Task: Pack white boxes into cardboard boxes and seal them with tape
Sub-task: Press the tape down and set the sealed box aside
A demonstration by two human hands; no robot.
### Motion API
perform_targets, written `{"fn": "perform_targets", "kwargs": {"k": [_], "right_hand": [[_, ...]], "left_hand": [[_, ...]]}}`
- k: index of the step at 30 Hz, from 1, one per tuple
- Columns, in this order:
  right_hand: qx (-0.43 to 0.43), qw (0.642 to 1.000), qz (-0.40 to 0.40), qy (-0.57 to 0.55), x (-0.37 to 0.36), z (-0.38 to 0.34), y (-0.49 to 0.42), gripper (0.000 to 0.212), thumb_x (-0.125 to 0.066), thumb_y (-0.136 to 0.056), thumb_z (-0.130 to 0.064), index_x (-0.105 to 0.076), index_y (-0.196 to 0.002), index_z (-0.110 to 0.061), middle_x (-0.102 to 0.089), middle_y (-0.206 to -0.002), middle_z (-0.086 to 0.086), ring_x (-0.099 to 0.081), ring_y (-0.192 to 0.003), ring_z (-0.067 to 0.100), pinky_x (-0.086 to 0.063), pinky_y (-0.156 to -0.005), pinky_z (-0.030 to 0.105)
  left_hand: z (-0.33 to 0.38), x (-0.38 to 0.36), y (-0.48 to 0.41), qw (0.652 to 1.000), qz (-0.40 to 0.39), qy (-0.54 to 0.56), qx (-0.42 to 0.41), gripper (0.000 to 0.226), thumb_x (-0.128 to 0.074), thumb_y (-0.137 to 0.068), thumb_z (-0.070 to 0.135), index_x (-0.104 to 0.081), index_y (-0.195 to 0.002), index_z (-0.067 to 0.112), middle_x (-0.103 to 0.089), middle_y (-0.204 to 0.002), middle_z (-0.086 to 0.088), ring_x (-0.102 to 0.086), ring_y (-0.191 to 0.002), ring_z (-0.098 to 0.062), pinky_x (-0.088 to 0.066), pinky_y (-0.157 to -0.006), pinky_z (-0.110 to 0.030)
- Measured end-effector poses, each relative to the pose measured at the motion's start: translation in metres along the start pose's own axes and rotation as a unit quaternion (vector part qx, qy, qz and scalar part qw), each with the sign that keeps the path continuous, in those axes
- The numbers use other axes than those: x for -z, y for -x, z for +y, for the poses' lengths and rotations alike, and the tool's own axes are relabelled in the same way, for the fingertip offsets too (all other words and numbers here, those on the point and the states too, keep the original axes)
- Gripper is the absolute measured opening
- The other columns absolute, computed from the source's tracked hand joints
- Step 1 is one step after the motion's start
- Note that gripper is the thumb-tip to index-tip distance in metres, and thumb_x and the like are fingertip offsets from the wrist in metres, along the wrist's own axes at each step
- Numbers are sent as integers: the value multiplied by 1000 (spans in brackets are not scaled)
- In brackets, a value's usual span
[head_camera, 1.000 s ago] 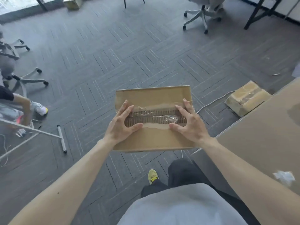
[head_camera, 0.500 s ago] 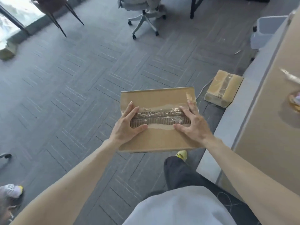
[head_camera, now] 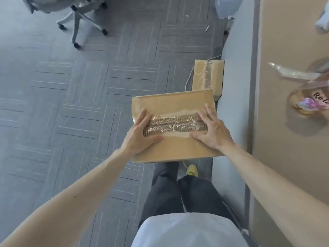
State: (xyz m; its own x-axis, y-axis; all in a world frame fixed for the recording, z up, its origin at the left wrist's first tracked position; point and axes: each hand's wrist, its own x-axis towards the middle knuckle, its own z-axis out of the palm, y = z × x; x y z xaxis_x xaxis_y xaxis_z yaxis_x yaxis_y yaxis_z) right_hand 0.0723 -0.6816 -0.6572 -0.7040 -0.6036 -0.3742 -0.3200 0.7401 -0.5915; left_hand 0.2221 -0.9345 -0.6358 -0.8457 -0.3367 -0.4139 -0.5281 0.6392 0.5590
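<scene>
Grey carpet-tile floor (head_camera: 71, 104) fills the view, an office chair (head_camera: 78, 16) sits at the top left, and the tan counter (head_camera: 284, 157) runs down the right edge. The cardboard box (head_camera: 170, 106) is up off the floor in front of the person, above the knees, with its near right corner just by the counter's side. Its long axis lies left to right, and the crinkled tape (head_camera: 170, 124) over the torn seam follows that same line.

The left hand (head_camera: 140, 138) covers the left end of the seam and the right hand (head_camera: 213, 132) the right end. The grip is spread on both sides, fingers fanned flat on the top face and thumbs angled in toward each other. What bears the box from underneath cannot be seen.

The flaps look closed and taped, so this one reads as sealed and ready to set down. A second box (head_camera: 201, 75), taped too, lies on the floor just beyond, against the counter's side. That spot lies ahead and slightly right, with the right hand nearer to it.

On the counter, well right of the box, sits a roll of tape (head_camera: 302, 104) with a loose strip (head_camera: 292, 73) trailing from it. The right hand is nearer to that as well.
</scene>
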Motion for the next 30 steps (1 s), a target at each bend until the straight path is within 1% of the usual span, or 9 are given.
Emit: {"fn": "perform_targets", "kwargs": {"k": [3,5,8,13,16,19,22,26,30], "right_hand": [[-40,999,4,2,-5,14,-33,94,-70,-75,-64,-25,-152,-33,3,-164,-7,-26,-144,33,-35,-110,52],[-63,998,13,1,-11,26,-59,96,-70,-75,-63,-25,-153,-30,3,-164,-4,-22,-146,30,-31,-113,52],[-100,995,14,5,-26,51,-103,99,-71,-75,-62,-21,-154,-30,6,-164,-6,-18,-147,29,-29,-114,50],[-140,989,41,-7,-74,122,-174,100,-75,-73,-59,-22,-153,-33,6,-164,-8,-15,-148,29,-30,-113,52],[-144,988,53,-32,-114,176,-216,103,-76,-69,-61,-24,-153,-33,4,-164,-9,-11,-150,23,-30,-113,52],[-147,987,64,-31,-154,228,-247,103,-78,-68,-58,-25,-153,-31,0,-164,-7,-12,-150,21,-30,-113,51],[-147,986,76,-33,-193,273,-270,102,-80,-69,-53,-27,-153,-29,-1,-164,-6,-15,-149,23,-29,-113,53],[-131,987,88,-34,-240,324,-294,101,-80,-69,-51,-30,-152,-24,-4,-164,-3,-18,-148,25,-29,-112,60],[-100,989,104,-18,-274,371,-320,100,-80,-68,-52,-35,-150,-16,-9,-163,6,-22,-147,29,-32,-111,59]], "left_hand": [[-8,-6,-58,999,-36,6,-19,102,-78,-71,63,-27,-155,35,-1,-162,28,-33,-139,-4,-35,-113,-37],[-16,-13,-99,998,-61,7,-28,104,-79,-70,64,-26,-155,35,0,-162,29,-32,-142,-6,-34,-112,-38],[-30,-31,-160,995,-88,4,-39,106,-80,-69,63,-26,-155,36,2,-161,31,-31,-143,-8,-35,-112,-39],[-56,-94,-252,993,-111,7,-46,104,-82,-67,61,-27,-154,40,3,-159,36,-28,-136,5,-33,-113,-34],[-77,-143,-301,993,-108,-10,-40,103,-80,-69,63,-25,-154,41,6,-157,38,-30,-142,-3,-33,-114,-36],[-103,-197,-339,993,-104,-22,-57,105,-78,-70,64,-23,-155,37,5,-160,32,-29,-145,-9,-33,-115,-39],[-132,-249,-371,992,-104,-28,-73,106,-77,-71,65,-20,-156,36,5,-162,28,-30,-146,-15,-35,-116,-46],[-167,-308,-407,990,-106,-31,-84,108,-77,-71,65,-19,-156,34,5,-164,23,-29,-146,-17,-36,-115,-48],[-193,-356,-437,990,-98,-19,-101,108,-79,-71,61,-20,-156,33,2,-166,16,-30,-146,-20,-37,-113,-50]]}}
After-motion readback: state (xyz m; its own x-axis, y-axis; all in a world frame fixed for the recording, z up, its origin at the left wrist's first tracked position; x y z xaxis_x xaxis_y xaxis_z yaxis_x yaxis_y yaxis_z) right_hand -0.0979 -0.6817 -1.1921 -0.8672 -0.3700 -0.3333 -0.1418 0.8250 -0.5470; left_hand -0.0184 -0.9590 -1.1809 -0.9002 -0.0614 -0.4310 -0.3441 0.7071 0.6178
